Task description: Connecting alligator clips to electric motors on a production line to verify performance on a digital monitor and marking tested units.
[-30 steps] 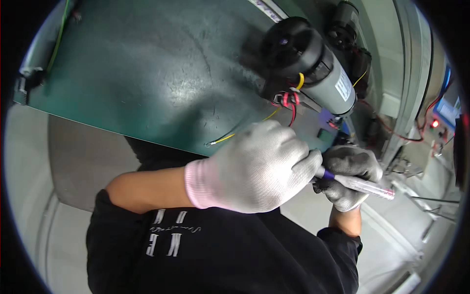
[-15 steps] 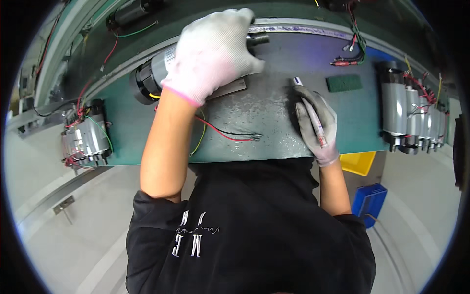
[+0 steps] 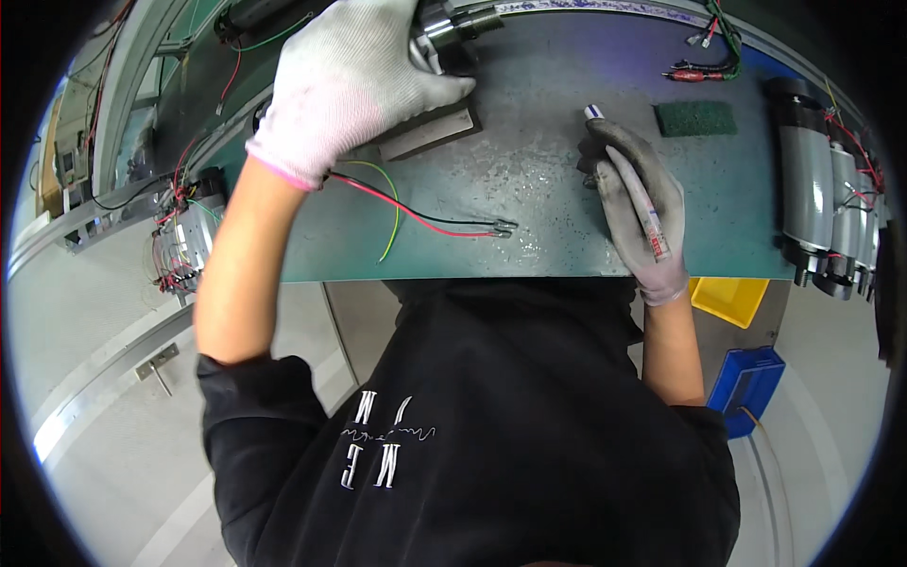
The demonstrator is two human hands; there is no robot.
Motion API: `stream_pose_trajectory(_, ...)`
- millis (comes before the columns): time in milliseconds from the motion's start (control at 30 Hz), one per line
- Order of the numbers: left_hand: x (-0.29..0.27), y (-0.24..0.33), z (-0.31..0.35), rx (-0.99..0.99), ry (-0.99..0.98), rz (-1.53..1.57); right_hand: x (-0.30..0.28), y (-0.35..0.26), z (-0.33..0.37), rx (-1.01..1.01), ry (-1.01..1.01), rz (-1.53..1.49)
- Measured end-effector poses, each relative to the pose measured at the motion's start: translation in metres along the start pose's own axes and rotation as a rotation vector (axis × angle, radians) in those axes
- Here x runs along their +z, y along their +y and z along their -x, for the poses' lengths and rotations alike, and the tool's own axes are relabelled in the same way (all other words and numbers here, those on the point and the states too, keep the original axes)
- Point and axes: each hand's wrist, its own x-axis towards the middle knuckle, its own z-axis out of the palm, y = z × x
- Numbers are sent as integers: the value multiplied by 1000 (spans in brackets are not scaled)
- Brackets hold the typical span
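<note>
My left hand point(image 3: 350, 80), in a white knit glove, wraps over an electric motor point(image 3: 439, 36) lying at the far side of the bench. Its silver shaft end and black end piece show beyond my thumb, while the glove covers most of the body. Red and black wires point(image 3: 425, 217) and a yellow-green wire trail from beneath my wrist towards me. Under the motor sits a flat metal block point(image 3: 430, 135). Over the bench's right half, my right hand point(image 3: 638, 208), gloved with dark-stained fingers, grips a white marker pen point(image 3: 635, 194) that slants across the palm.
A dark green scouring pad point(image 3: 696, 119) lies beyond my right hand. Several motors stand at the right edge point(image 3: 808, 180), others at the left point(image 3: 189, 231). A red-tipped cable bundle point(image 3: 701, 74) is at the back. Below the bench are yellow point(image 3: 732, 298) and blue bins point(image 3: 746, 389).
My left hand has shifted left along the motor, uncovering more of its shaft end. The view has moved slightly; my right hand still holds the marker pen.
</note>
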Motion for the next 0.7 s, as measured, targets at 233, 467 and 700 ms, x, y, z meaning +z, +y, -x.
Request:
stream_pose_trajectory(233,29,-110,11,113,204,707,-2,-4,7,-65,41,123)
stream_pose_trajectory(467,145,-178,84,463,153,2829,2,3,14,46,62,90)
stream_pose_trajectory(700,126,-175,102,447,155,2884,7,14,4,39,63,212)
